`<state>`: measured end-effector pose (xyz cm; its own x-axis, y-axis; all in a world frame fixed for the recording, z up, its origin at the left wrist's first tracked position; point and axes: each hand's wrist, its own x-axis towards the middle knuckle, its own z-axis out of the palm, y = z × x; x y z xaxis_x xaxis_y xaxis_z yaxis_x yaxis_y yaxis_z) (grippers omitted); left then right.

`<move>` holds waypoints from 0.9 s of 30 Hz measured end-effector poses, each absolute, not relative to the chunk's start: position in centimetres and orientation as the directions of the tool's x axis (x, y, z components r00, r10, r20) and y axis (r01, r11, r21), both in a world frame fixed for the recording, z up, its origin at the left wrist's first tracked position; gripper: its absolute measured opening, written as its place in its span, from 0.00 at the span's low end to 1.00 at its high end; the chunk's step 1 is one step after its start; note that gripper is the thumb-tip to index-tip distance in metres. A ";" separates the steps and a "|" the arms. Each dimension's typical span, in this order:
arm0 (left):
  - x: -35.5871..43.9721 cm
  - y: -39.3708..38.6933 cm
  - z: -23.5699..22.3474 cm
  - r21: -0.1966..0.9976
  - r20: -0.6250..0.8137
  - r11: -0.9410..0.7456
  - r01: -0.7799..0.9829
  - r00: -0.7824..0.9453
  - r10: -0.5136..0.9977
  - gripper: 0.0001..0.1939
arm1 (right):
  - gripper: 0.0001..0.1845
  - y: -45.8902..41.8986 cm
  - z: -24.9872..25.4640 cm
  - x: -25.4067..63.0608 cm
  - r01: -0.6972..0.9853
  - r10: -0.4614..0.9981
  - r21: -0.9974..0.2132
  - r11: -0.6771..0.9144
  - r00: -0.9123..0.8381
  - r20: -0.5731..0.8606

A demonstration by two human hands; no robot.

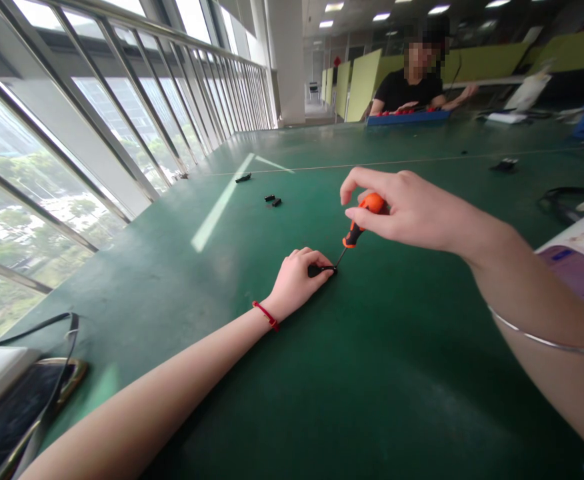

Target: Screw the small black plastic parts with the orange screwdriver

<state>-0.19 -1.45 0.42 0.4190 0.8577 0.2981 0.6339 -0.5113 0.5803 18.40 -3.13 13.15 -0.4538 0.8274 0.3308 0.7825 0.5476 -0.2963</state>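
Observation:
My left hand (pixel 299 280) rests on the green table, its fingers closed on a small black part (pixel 317 270) whose exact kind I cannot make out. Above and to the right, my right hand (pixel 397 203) is curled around the ball-shaped end of an orange and black screwdriver (pixel 355 233). The screwdriver leans, its thin metal shaft running down to the end of the black part beside my left fingertips. Whether the tip sits in a screw is too small to tell.
Several small black pieces (pixel 273 200) lie farther out on the table (pixel 252 373). At the left edge are a phone (pixel 27 400) and a cable (pixel 75 327), near a metal railing (pixel 122 60). Across the table sits a person (pixel 407 87) behind a blue tray (pixel 407 118).

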 end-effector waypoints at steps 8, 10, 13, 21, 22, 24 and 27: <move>-0.2 -1.4 0.4 0.578 0.299 -0.512 0.635 0.420 0.857 0.05 | 0.10 -3.1 13.2 18.6 0.790 0.836 -0.294 0.537 -0.454 0.307; -0.2 -1.4 0.4 0.579 0.297 -0.512 0.634 0.422 0.857 0.05 | 0.09 -2.9 13.1 18.7 0.785 0.825 -0.284 0.551 -0.460 0.329; -0.2 -1.4 0.4 0.578 0.297 -0.515 0.633 0.425 0.855 0.05 | 0.13 -2.8 13.0 18.7 0.781 0.813 -0.274 0.562 -0.461 0.355; -0.2 -1.4 0.4 0.586 0.288 -0.505 0.634 0.419 0.861 0.04 | 0.10 -2.8 13.1 18.6 0.784 0.819 -0.280 0.554 -0.455 0.349; -0.2 -1.4 0.4 0.585 0.288 -0.505 0.634 0.420 0.861 0.04 | 0.12 -2.8 13.0 18.6 0.781 0.817 -0.283 0.557 -0.454 0.357; -0.2 -1.4 0.4 0.585 0.291 -0.508 0.633 0.421 0.859 0.04 | 0.09 -2.8 13.0 18.6 0.786 0.823 -0.284 0.549 -0.449 0.347; -0.2 -1.3 0.3 0.584 0.294 -0.510 0.632 0.421 0.858 0.05 | 0.09 -2.8 13.0 18.6 0.799 0.834 -0.275 0.535 -0.447 0.325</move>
<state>-0.17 -1.34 0.34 0.4215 0.8579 0.2939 0.6315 -0.5103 0.5838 18.59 -2.75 12.99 -0.4468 0.8336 0.3249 0.7987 0.5353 -0.2750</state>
